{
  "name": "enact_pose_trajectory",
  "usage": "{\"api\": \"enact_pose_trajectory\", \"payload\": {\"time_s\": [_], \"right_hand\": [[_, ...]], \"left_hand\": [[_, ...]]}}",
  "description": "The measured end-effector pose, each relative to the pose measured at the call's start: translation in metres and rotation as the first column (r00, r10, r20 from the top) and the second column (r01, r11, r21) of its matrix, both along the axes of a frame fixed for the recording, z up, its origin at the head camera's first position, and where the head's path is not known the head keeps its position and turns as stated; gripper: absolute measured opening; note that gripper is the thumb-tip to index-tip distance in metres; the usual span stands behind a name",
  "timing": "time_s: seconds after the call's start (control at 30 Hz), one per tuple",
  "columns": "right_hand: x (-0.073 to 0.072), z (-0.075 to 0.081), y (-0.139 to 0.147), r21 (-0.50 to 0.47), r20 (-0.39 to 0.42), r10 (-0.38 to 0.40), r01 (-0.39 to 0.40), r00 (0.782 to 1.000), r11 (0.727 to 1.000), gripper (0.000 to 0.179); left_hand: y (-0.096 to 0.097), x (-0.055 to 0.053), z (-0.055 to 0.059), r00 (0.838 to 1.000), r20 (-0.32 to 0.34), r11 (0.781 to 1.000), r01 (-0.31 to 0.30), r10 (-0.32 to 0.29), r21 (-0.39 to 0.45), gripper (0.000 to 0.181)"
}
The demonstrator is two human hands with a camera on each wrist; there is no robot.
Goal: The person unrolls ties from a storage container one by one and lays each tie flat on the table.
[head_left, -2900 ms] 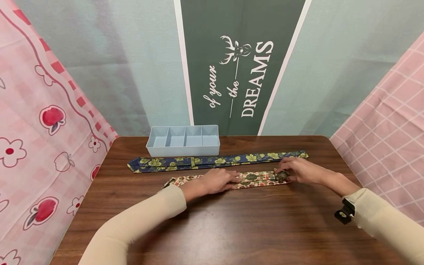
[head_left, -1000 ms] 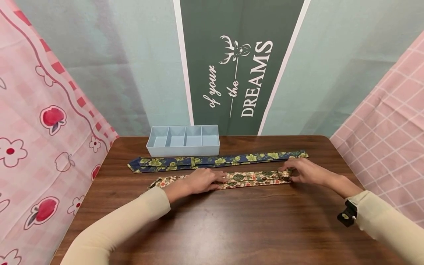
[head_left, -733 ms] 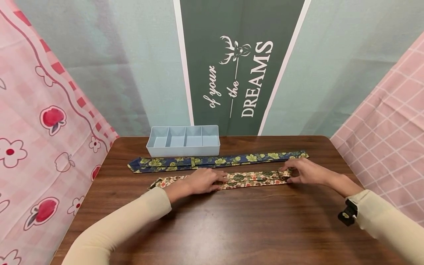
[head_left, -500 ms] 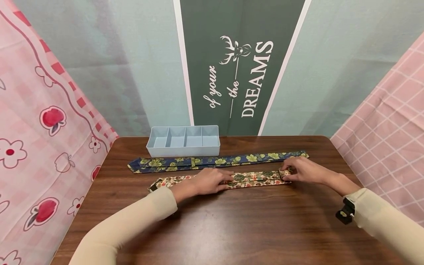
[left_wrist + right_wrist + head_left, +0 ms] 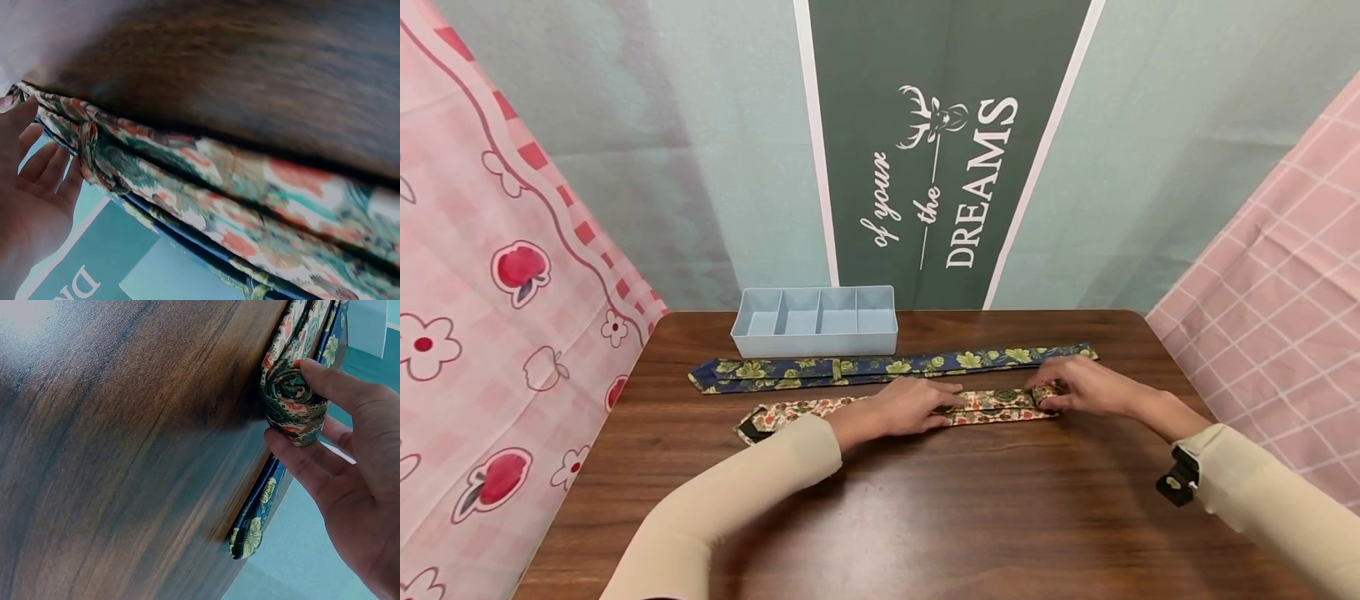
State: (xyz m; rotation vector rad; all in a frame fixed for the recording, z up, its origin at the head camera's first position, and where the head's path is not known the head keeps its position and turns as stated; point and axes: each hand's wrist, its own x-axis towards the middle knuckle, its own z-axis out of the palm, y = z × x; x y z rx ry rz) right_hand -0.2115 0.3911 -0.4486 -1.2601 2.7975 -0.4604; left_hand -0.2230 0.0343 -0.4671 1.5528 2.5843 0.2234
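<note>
A cream necktie (image 5: 805, 407) with red and green flowers lies folded lengthwise across the table, its wide dark-lined tip at the left. My left hand (image 5: 910, 407) rests on its middle; in the left wrist view the fingers (image 5: 45, 165) are spread loosely along the fabric. At the tie's right end, my right hand (image 5: 1093, 387) grips a small roll of it. The right wrist view shows the rolled spiral (image 5: 294, 403) standing on edge between thumb and fingers. Behind, a navy necktie (image 5: 917, 365) with yellow-green flowers is stretched out parallel, apart from both hands.
A light blue tray (image 5: 814, 345) with several compartments stands behind the navy tie, near the back edge of the wooden table (image 5: 925, 517). Fabric curtains hang at the back and both sides.
Over the span, the cream tie's left tip has shifted left. The left hand slid left, then in the last half second back right along the tie. The right hand still grips the rolled end.
</note>
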Motion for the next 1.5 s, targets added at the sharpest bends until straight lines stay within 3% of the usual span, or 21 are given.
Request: {"api": "enact_pose_trajectory", "payload": {"time_s": [0.17, 0.47, 0.77, 1.1, 1.5], "right_hand": [[0.001, -0.001, 0.000, -0.026, -0.034, 0.040, -0.041, 0.999, 0.999, 0.020], [0.000, -0.006, 0.003, -0.034, -0.060, 0.006, -0.008, 0.998, 0.999, 0.014], [0.003, -0.001, 0.010, -0.012, -0.046, -0.006, 0.005, 0.999, 1.000, 0.020], [0.006, 0.004, 0.016, 0.016, -0.062, 0.060, -0.059, 0.996, 0.998, 0.031], [0.005, 0.001, 0.014, 0.005, -0.063, -0.018, 0.018, 0.998, 1.000, 0.008]], "left_hand": [[0.003, 0.000, -0.007, 1.000, 0.017, 1.000, -0.008, 0.009, -0.023, 0.046], [0.003, -0.001, -0.008, 0.999, 0.026, 0.999, -0.017, 0.018, -0.037, 0.045], [-0.001, -0.002, -0.009, 0.999, 0.041, 0.999, -0.019, 0.021, -0.033, 0.044], [-0.013, -0.002, -0.007, 0.998, 0.052, 0.999, -0.019, 0.021, -0.034, 0.044], [-0.027, -0.002, -0.005, 0.997, 0.069, 0.998, -0.032, 0.036, -0.049, 0.044]]}}
